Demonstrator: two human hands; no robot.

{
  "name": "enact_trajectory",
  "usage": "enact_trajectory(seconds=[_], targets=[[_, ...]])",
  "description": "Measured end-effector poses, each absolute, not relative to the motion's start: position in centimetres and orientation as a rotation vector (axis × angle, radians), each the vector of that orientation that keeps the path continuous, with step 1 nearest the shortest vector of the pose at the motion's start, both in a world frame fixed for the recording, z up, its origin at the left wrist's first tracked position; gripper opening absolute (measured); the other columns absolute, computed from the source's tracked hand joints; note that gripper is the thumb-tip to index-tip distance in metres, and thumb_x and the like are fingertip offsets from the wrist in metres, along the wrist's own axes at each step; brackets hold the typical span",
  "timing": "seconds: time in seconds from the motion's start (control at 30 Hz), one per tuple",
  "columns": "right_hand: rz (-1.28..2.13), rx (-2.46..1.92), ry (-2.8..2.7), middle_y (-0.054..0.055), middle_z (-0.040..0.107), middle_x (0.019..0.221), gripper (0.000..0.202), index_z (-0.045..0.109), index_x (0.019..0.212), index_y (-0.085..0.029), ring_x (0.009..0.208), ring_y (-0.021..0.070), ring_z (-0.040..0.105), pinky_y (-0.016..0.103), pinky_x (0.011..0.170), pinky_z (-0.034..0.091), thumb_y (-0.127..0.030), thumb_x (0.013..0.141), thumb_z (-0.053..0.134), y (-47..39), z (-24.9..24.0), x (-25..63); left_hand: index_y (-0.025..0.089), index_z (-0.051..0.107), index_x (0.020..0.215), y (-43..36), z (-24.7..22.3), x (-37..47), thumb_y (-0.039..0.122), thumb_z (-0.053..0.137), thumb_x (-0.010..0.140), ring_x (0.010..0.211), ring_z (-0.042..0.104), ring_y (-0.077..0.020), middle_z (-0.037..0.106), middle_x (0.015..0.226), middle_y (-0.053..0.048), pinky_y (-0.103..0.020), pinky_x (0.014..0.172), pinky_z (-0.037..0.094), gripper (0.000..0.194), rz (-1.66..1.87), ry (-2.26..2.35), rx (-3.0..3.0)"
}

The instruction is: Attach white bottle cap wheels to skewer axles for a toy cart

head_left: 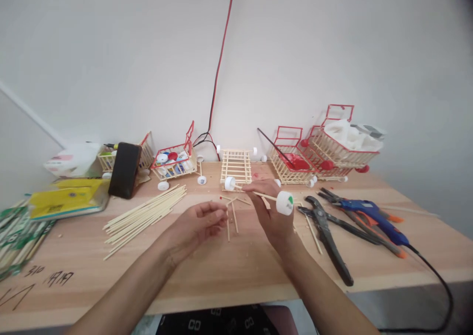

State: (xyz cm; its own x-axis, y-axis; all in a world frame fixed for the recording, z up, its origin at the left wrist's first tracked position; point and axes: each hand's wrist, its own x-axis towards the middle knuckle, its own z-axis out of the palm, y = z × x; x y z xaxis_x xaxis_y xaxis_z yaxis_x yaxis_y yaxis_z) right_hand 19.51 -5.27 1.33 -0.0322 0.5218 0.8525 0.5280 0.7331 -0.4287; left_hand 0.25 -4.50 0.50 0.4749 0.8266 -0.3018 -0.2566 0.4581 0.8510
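My right hand [273,217] holds a thin wooden axle [258,193] with a white cap wheel [285,203] at its right end and another at its left end. My left hand [203,221] hovers over the table with fingers curled; whether anything is between its fingertips is hard to make out. Short joined sticks [235,217] lie on the table between my hands. Behind them, against the wall, rests a slatted stick frame [236,165] with white wheels.
Loose sticks [148,217], a phone [125,170] and a yellow packet [70,197] are at left. Small stick carts [175,165] line the wall. Pliers [325,236] and a blue glue gun [373,219] with a cable are at right.
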Motion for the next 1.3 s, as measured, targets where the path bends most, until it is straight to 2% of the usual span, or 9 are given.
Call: enact_trajectory(seconds=[0.23, 0.37, 0.67, 0.8, 1.03, 1.3], targets=[[0.272, -0.973, -1.503, 0.001, 0.061, 0.084, 0.014, 0.062, 0.090, -0.022, 0.081, 0.0147, 0.058, 0.029, 0.074, 0.045, -0.022, 0.093, 0.048, -5.1, 1.1, 19.4, 0.019, 0.057, 0.121, -2.5, 2.3, -0.1, 0.029, 0.077, 0.070, 0.091, 0.060, -0.0162, 0.062, 0.111, -0.009, -0.028, 0.076, 0.048, 0.056, 0.908, 0.856, 1.205], [0.456, -0.972, -1.371, 0.000, 0.058, 0.081, 0.015, 0.061, 0.091, -0.021, 0.073, 0.0123, 0.055, 0.026, 0.068, 0.044, -0.027, 0.094, 0.047, -5.0, 0.9, 19.5, 0.018, 0.054, 0.124, -2.2, 2.7, 1.4, 0.027, 0.080, 0.064, 0.087, 0.061, -0.0168, 0.061, 0.109, -0.009, -0.032, 0.078, 0.049, 0.065, 0.939, 0.819, 1.289], [0.634, -0.960, -1.346, 0.000, 0.054, 0.079, 0.018, 0.058, 0.092, -0.020, 0.069, 0.0126, 0.049, 0.027, 0.067, 0.041, -0.032, 0.095, 0.045, -4.2, -0.1, 19.4, 0.018, 0.061, 0.112, -2.4, 1.8, 1.9, 0.030, 0.079, 0.065, 0.079, 0.060, -0.0162, 0.064, 0.085, -0.004, -0.028, 0.071, 0.048, 0.051, 1.120, 0.902, 1.435], [0.640, -0.940, -1.390, 0.000, 0.054, 0.080, 0.017, 0.058, 0.092, -0.020, 0.070, 0.0127, 0.049, 0.027, 0.066, 0.040, -0.030, 0.095, 0.045, -4.2, -0.3, 19.1, 0.019, 0.063, 0.111, -2.6, 1.4, 1.5, 0.030, 0.077, 0.067, 0.079, 0.062, -0.0168, 0.066, 0.086, -0.005, -0.028, 0.072, 0.048, 0.047, 1.126, 0.952, 1.450], [0.635, -0.968, -1.402, 0.000, 0.055, 0.081, 0.014, 0.059, 0.092, -0.021, 0.071, 0.0122, 0.051, 0.027, 0.067, 0.041, -0.030, 0.094, 0.049, -4.2, -0.4, 19.0, 0.020, 0.065, 0.100, -2.6, 0.9, 1.3, 0.027, 0.070, 0.074, 0.079, 0.062, -0.0170, 0.068, 0.088, -0.005, -0.028, 0.072, 0.048, 0.027, 1.139, 0.944, 1.470], [0.634, -1.022, -1.427, 0.001, 0.061, 0.080, 0.012, 0.063, 0.090, -0.020, 0.071, 0.0129, 0.057, 0.026, 0.067, 0.047, -0.029, 0.090, 0.055, -4.2, -0.6, 19.0, 0.018, 0.066, 0.097, -2.7, 1.0, 1.5, 0.020, 0.071, 0.072, 0.080, 0.062, -0.0167, 0.068, 0.088, -0.005, -0.029, 0.074, 0.048, 0.026, 1.169, 0.896, 1.378]])
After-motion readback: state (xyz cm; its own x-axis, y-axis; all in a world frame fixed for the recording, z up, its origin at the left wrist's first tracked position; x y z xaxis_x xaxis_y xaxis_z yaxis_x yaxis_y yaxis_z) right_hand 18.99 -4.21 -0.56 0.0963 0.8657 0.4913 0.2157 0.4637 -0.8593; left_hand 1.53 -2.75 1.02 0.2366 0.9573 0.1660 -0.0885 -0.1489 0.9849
